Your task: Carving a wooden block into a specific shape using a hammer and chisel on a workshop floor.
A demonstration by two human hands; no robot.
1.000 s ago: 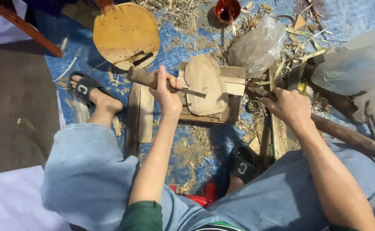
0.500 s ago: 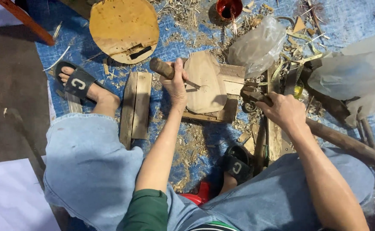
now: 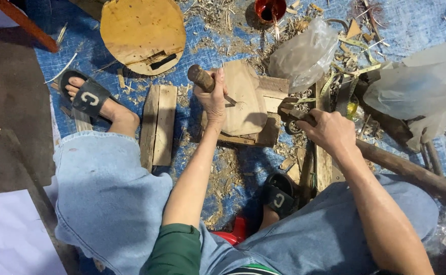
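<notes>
My left hand (image 3: 212,99) grips a chisel with a round wooden handle (image 3: 201,78); its blade rests on a pale, rounded wooden piece (image 3: 246,97). That piece lies on a small stack of wooden blocks (image 3: 266,130) on the blue tarp. My right hand (image 3: 329,131) is closed around a tool (image 3: 296,114) at the right of the blocks; what kind of tool it is I cannot tell. Both forearms reach forward between my knees in light blue jeans.
A large round wooden board (image 3: 141,33) lies at the top left. Two wooden slats (image 3: 157,125) sit beside my left foot in a black sandal (image 3: 88,97). Clear plastic bags (image 3: 304,53), a red cup (image 3: 268,10), a long stick (image 3: 411,170) and wood shavings surround the work.
My left hand with the chisel has shifted a little along the wooden piece. My right hand has closed in on the tool beside the blocks. The view has tilted slightly.
</notes>
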